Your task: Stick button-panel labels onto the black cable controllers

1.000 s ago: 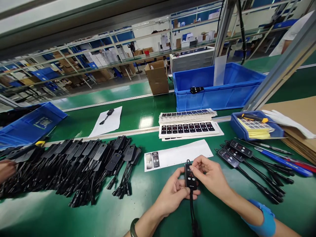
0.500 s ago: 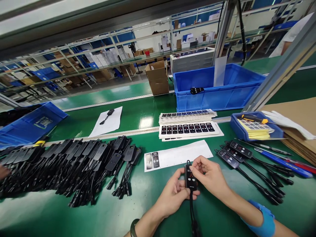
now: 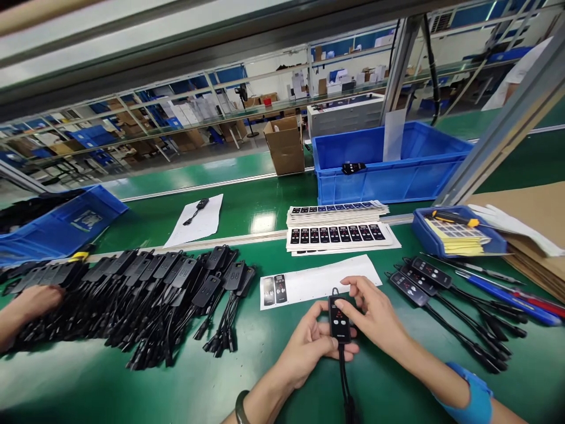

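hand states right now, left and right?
Left hand: closed around the black controller, holding it.
Right hand: fingers on the controller's face; holds nothing of its own.

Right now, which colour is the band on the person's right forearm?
Blue; the band shows best in the head view, lower right.

Green table (image 3: 247,377) carrying a heap of black corded units (image 3: 145,294), stacked label sheets (image 3: 338,227), a white paper strip (image 3: 320,278), a blue bin (image 3: 392,168) and a small blue tray (image 3: 459,235).
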`<action>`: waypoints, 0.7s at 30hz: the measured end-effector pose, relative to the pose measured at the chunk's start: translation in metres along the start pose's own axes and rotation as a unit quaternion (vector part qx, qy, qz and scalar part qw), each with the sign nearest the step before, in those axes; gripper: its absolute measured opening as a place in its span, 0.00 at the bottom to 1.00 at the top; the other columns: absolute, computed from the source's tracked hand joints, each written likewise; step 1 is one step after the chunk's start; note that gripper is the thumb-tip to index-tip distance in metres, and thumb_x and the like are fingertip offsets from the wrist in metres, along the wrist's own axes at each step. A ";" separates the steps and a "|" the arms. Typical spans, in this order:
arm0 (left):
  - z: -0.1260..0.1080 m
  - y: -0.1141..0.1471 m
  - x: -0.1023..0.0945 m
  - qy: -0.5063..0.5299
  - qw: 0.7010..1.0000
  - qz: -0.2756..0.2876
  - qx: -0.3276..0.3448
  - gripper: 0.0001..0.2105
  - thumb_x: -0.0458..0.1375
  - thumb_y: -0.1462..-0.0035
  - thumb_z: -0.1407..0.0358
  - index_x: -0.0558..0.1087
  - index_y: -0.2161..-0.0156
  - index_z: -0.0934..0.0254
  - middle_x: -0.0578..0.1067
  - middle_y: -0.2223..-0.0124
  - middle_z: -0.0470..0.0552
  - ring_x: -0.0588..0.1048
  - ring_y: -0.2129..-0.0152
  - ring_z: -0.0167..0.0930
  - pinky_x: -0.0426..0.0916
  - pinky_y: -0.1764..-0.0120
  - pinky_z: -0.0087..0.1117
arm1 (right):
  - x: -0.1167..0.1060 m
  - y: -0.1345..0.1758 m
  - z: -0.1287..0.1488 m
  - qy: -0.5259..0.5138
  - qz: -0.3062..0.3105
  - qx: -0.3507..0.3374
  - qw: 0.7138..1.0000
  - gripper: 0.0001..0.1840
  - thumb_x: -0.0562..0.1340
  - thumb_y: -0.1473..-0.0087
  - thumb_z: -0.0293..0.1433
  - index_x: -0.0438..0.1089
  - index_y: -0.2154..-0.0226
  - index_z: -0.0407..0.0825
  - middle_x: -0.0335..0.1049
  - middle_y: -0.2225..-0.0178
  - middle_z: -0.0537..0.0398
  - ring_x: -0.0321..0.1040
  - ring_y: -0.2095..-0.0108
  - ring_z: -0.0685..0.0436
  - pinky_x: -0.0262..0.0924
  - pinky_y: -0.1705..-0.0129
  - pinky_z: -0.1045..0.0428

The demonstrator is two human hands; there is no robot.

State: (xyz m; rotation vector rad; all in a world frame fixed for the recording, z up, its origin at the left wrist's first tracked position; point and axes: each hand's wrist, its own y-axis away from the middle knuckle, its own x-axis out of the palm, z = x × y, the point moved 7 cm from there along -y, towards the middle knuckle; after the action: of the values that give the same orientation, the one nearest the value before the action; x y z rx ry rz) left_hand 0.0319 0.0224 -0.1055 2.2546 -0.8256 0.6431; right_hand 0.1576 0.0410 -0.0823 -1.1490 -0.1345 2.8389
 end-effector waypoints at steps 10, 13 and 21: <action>0.001 -0.005 -0.015 0.033 0.998 -0.054 0.026 0.19 0.56 0.51 0.52 0.62 0.59 0.63 0.68 0.62 0.58 0.73 0.71 0.38 0.73 0.75 0.27 | 0.040 0.014 -0.004 -0.097 0.189 0.039 0.977 0.42 0.61 0.51 0.46 0.46 0.39 0.49 0.61 0.61 0.54 0.58 0.68 0.58 0.56 0.69 0.63; -0.001 -0.006 -0.017 0.035 0.996 -0.075 0.041 0.19 0.58 0.51 0.52 0.62 0.59 0.62 0.68 0.64 0.55 0.73 0.74 0.33 0.72 0.75 0.25 | 0.046 0.020 0.005 -0.157 0.229 0.042 0.960 0.58 0.67 0.59 0.43 0.32 0.36 0.54 0.57 0.52 0.54 0.60 0.64 0.58 0.60 0.63 0.63; -0.002 -0.006 -0.012 0.001 0.996 -0.065 0.054 0.23 0.58 0.51 0.50 0.60 0.56 0.61 0.68 0.65 0.57 0.73 0.73 0.37 0.72 0.76 0.24 | 0.040 0.018 0.005 -0.187 0.188 0.022 0.964 0.35 0.44 0.39 0.49 0.42 0.35 0.48 0.59 0.52 0.51 0.61 0.57 0.56 0.58 0.50 0.57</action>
State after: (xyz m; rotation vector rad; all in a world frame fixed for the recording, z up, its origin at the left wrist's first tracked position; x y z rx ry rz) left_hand 0.0273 0.0323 -0.1143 2.3809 -0.6514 0.6428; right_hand 0.1247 0.0270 -0.1083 -0.6731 0.1424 3.3470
